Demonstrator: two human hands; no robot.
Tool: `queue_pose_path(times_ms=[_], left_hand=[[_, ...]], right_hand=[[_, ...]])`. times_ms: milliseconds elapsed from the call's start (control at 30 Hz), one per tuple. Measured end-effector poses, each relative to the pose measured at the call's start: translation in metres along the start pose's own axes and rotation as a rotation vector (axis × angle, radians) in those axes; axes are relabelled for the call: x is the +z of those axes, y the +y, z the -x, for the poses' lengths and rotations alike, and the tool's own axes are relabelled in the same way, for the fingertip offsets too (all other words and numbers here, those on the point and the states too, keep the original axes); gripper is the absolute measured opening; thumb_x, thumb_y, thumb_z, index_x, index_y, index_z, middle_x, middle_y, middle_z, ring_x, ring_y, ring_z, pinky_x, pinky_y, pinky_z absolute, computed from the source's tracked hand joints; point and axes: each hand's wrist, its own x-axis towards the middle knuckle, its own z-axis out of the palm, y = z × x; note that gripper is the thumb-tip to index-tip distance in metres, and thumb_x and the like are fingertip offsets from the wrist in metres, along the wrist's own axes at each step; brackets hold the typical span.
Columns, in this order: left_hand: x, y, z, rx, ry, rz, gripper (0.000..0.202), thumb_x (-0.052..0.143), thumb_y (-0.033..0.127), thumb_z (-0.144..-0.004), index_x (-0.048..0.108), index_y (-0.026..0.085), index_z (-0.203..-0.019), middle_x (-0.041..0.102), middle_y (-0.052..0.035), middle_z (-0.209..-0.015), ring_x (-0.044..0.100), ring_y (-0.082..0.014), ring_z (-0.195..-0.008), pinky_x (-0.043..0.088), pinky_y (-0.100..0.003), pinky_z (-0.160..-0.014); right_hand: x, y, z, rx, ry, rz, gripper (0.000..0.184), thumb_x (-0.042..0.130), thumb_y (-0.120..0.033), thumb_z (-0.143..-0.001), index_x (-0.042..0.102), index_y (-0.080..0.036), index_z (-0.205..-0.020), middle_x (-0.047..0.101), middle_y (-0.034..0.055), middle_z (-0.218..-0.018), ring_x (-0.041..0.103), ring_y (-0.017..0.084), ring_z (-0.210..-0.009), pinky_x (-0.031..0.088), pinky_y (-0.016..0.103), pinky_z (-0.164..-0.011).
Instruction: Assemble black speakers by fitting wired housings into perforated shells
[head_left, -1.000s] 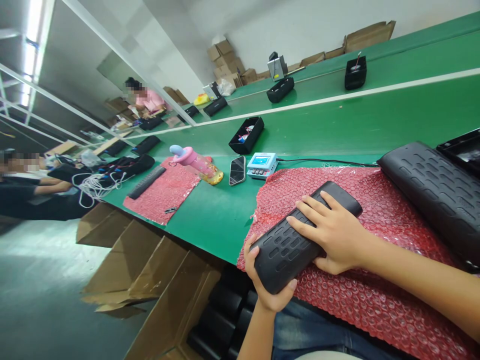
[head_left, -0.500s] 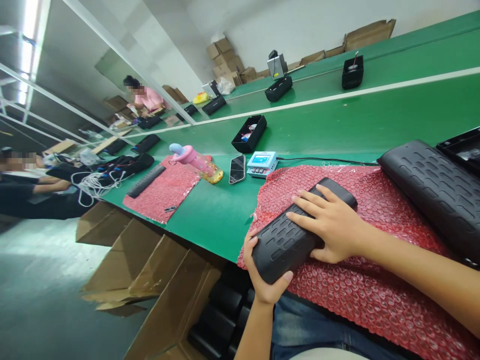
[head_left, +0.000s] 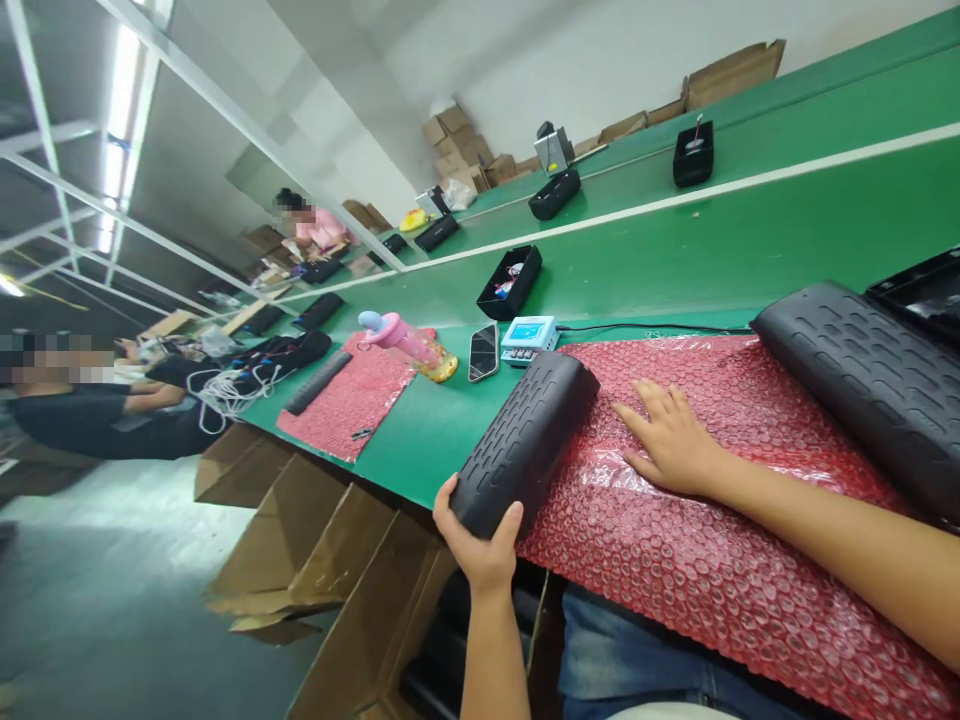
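My left hand (head_left: 484, 540) grips the near end of a black speaker housing (head_left: 525, 430) with oval slots along its face. The housing lies at the left edge of a red bubble wrap sheet (head_left: 675, 545), slanting away from me. Apart from it, my right hand (head_left: 671, 440) is spread over the bubble wrap with fingers stretched out, holding nothing. A second, larger-looking slotted black housing (head_left: 862, 370) rests at the right side of the wrap. Just beyond the held housing stand a small light-blue device with a screen (head_left: 529, 338) and a phone (head_left: 484, 352).
A pink bottle (head_left: 412, 345) stands left of the phone, by another bubble wrap piece (head_left: 375, 405). Open black housings (head_left: 510, 283) sit on the green bench. Cardboard boxes (head_left: 330, 560) are below its edge. Two people work farther left, near white cables (head_left: 232, 390).
My left hand has moved the speaker housing leftward, off the middle of the bubble wrap. My right hand has let go of it and now lies over the wrap. The view has shifted slightly.
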Motion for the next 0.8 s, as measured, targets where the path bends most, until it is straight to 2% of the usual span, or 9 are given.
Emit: queue_pose_path(times_ms=[100,167,367,533,633,700,800], left_hand=[[-0.003,-0.007,-0.008,-0.08,-0.004,0.045,0.071,0.072,0.037,-0.064,0.043,0.021,-0.126,0.046,-0.0088,-0.118,0.049,-0.0242,-0.107,0.039,-0.044,-0.097],[-0.003,-0.01,-0.009,-0.075,0.008,0.037,0.069,0.072,0.037,-0.064,0.043,0.021,-0.125,0.046,-0.0084,-0.117,0.049,-0.0244,-0.108,0.039,-0.044,-0.097],[-0.004,-0.011,0.0,0.147,0.057,-0.177,0.083,0.076,0.037,-0.058,0.037,0.018,-0.129,0.042,-0.0121,-0.122,0.043,-0.0287,-0.118,0.034,-0.049,-0.103],[-0.01,-0.011,-0.005,0.186,-0.002,-0.244,0.082,0.076,0.036,-0.061,0.037,0.018,-0.131,0.042,-0.0129,-0.123,0.043,-0.0299,-0.119,0.034,-0.05,-0.103],[-0.021,-0.014,-0.009,0.172,-0.034,-0.299,0.081,0.075,0.039,-0.062,0.036,0.02,-0.131,0.042,-0.0128,-0.123,0.043,-0.0314,-0.119,0.034,-0.052,-0.104],[-0.036,-0.018,-0.015,0.124,-0.114,-0.33,0.079,0.074,0.042,-0.06,0.039,0.022,-0.128,0.042,-0.0133,-0.125,0.042,-0.0345,-0.12,0.033,-0.056,-0.103],[-0.057,-0.017,-0.046,0.024,-0.222,-0.23,0.064,0.07,0.047,-0.062,0.047,0.026,-0.118,0.037,-0.0127,-0.133,0.035,-0.0387,-0.127,0.035,-0.058,-0.1]], right_hand=[[-0.004,0.0,0.0,0.001,-0.035,-0.017,0.053,0.048,-0.045,-0.085,0.051,-0.013,-0.127,0.036,0.0259,-0.137,0.033,0.039,-0.128,0.023,0.055,-0.104],[-0.005,0.001,-0.001,-0.007,-0.056,-0.024,0.049,0.046,-0.045,-0.086,0.055,-0.013,-0.121,0.041,0.0248,-0.133,0.036,0.038,-0.126,0.024,0.054,-0.103],[-0.008,0.001,-0.002,-0.015,-0.095,-0.042,0.048,0.044,-0.046,-0.088,0.054,-0.013,-0.122,0.041,0.0231,-0.134,0.034,0.034,-0.128,0.021,0.055,-0.103],[-0.009,-0.002,-0.001,-0.009,-0.093,-0.074,0.048,0.043,-0.045,-0.088,0.054,-0.013,-0.122,0.042,0.0228,-0.134,0.035,0.035,-0.128,0.023,0.054,-0.104],[-0.007,-0.003,0.0,0.003,-0.072,-0.103,0.047,0.044,-0.045,-0.088,0.056,-0.014,-0.121,0.043,0.0219,-0.135,0.036,0.035,-0.128,0.023,0.055,-0.104],[-0.004,-0.004,-0.001,0.016,-0.055,-0.122,0.047,0.044,-0.045,-0.087,0.057,-0.014,-0.121,0.043,0.0213,-0.135,0.036,0.036,-0.128,0.023,0.056,-0.104],[0.003,-0.007,-0.001,0.028,-0.041,-0.145,0.047,0.045,-0.046,-0.087,0.058,-0.017,-0.121,0.045,0.02,-0.134,0.038,0.036,-0.127,0.026,0.057,-0.104]])
